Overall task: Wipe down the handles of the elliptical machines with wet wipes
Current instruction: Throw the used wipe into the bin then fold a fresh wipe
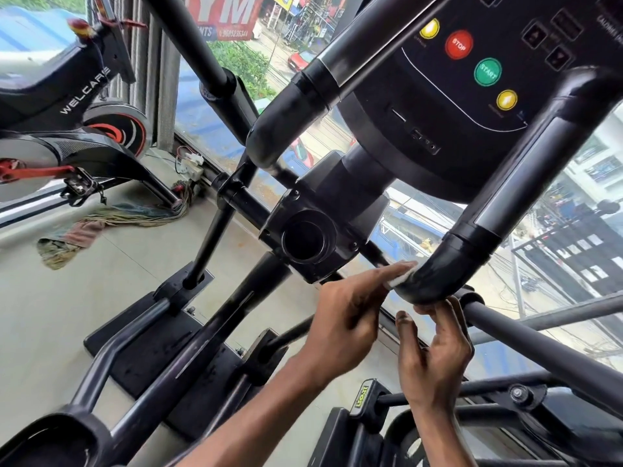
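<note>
Elliptical handle [435, 278], glossy black, under white wet wipe [399, 279]
Left hand [347, 315] presses wipe to its bend with straight fingers; right hand [435, 348] below, loosely curled, holds nothing.

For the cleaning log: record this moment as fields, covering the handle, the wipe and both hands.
machine: elliptical, console above the handles
handle: black bend at image right
wipe: white, pressed against that bend
left hand: extended fingers press the wipe on the handle
right hand: fingertips touch the bend's underside, holding nothing
other handle: upper left, untouched
floor: rag beside spin bike
</note>
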`<action>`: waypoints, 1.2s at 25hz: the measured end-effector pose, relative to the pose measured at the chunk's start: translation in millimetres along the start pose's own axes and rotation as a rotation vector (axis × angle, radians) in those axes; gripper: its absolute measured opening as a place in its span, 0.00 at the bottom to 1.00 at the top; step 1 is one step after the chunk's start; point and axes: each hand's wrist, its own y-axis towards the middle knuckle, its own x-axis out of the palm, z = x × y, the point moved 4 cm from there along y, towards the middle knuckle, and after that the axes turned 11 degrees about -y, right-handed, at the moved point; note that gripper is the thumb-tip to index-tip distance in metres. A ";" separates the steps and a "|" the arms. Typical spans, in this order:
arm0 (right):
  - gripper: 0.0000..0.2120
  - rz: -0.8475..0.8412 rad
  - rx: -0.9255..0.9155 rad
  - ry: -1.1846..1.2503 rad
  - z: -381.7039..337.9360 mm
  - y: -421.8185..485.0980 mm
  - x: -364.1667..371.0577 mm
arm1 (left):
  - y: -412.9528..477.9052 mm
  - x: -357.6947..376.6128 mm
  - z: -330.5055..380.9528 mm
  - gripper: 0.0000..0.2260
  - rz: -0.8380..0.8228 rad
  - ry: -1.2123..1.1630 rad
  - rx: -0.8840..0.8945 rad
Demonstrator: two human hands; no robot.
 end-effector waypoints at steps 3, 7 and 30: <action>0.08 0.011 0.016 -0.003 0.5 -0.4 -0.1 | -4.1 5.8 -19.1 0.23 0.045 0.146 -0.067; 0.08 0.013 0.002 -0.017 -2.2 -0.8 -1.3 | -7.6 11.3 -21.7 0.19 0.160 -0.021 -0.197; 0.23 0.022 -0.064 0.176 8.2 2.2 0.3 | -0.8 23.6 44.4 0.13 0.319 0.004 0.061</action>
